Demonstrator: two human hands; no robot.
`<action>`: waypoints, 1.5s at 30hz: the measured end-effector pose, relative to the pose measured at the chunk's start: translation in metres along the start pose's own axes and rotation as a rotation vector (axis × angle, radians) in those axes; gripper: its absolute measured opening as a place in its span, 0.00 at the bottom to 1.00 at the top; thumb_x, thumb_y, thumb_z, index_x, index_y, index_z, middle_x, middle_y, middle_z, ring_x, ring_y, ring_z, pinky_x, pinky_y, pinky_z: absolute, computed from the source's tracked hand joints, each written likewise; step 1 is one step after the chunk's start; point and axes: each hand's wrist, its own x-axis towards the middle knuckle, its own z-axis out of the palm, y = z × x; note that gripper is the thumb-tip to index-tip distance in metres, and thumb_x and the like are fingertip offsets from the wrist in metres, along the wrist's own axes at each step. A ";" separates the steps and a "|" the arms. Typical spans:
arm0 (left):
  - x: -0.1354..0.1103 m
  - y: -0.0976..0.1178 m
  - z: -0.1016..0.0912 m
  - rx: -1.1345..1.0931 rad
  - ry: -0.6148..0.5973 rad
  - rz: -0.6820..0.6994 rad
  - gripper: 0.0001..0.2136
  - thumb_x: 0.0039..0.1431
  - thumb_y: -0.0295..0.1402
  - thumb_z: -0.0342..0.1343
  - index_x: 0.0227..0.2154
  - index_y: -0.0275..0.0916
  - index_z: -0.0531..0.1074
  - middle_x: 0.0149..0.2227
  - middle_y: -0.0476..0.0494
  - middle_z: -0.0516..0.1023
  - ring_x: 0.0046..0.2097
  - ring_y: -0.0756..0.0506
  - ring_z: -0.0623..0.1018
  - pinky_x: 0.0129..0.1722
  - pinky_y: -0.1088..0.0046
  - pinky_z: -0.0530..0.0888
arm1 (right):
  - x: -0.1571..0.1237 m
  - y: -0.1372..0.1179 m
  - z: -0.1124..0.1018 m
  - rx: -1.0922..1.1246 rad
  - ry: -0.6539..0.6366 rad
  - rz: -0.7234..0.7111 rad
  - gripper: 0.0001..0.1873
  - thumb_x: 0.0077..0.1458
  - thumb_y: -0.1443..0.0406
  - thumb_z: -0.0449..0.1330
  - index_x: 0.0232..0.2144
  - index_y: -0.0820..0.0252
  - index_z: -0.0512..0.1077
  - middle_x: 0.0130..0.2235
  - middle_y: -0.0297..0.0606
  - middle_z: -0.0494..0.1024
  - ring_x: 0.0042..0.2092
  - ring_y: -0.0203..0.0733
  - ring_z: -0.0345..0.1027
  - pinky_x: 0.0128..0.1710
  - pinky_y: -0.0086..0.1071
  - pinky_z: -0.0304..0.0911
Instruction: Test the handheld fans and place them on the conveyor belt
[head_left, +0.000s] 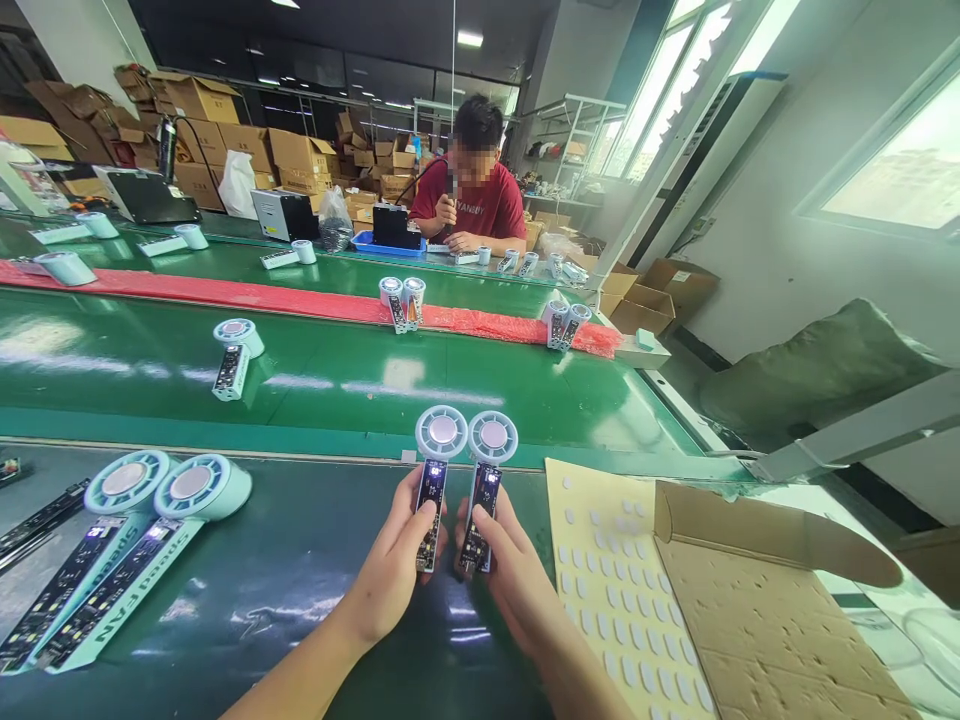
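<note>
Two light-blue handheld fans with bare circuit boards are held upright side by side above the near bench. My left hand [401, 545] is closed round the handle of the left fan [441, 432], its thumb on the board. The right fan [493, 437] sits in my right hand [504, 540], gripped the same way with the thumb pressed on its board. Small displays glow on both boards, and the round heads nearly touch. To the left, two more fans [187, 485] lie on the bench, marked "Speed FAN", beside loose circuit boards [45, 515].
A yellow sheet of small white pads [622, 580] and a cardboard piece [780, 620] lie at right. Beyond the bench, a green conveyor belt [322, 350] carries a fan [238, 340]; a red strip [300, 300] holds several others. Across it a person in red [472, 205] works with a tool.
</note>
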 end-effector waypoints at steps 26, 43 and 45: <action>-0.008 -0.014 0.012 0.307 -0.097 0.031 0.29 0.58 0.34 0.51 0.59 0.45 0.44 0.59 0.42 0.59 0.58 0.41 0.62 0.58 0.61 0.58 | -0.032 -0.011 -0.043 -1.168 0.195 -0.496 0.09 0.61 0.61 0.51 0.36 0.59 0.68 0.34 0.38 0.70 0.36 0.44 0.64 0.35 0.36 0.59; -0.007 -0.014 0.013 0.308 -0.076 0.007 0.29 0.56 0.33 0.52 0.58 0.43 0.45 0.57 0.41 0.62 0.55 0.41 0.66 0.56 0.61 0.60 | -0.034 -0.003 -0.031 -1.287 0.252 -0.698 0.08 0.63 0.68 0.50 0.40 0.59 0.70 0.37 0.40 0.72 0.39 0.45 0.63 0.37 0.36 0.59; -0.007 -0.013 0.014 0.323 -0.074 0.010 0.29 0.57 0.33 0.51 0.59 0.43 0.45 0.57 0.41 0.62 0.56 0.42 0.65 0.57 0.62 0.59 | -0.033 -0.003 -0.030 -1.323 0.244 -0.660 0.10 0.63 0.68 0.49 0.40 0.60 0.70 0.37 0.41 0.73 0.38 0.46 0.64 0.36 0.36 0.58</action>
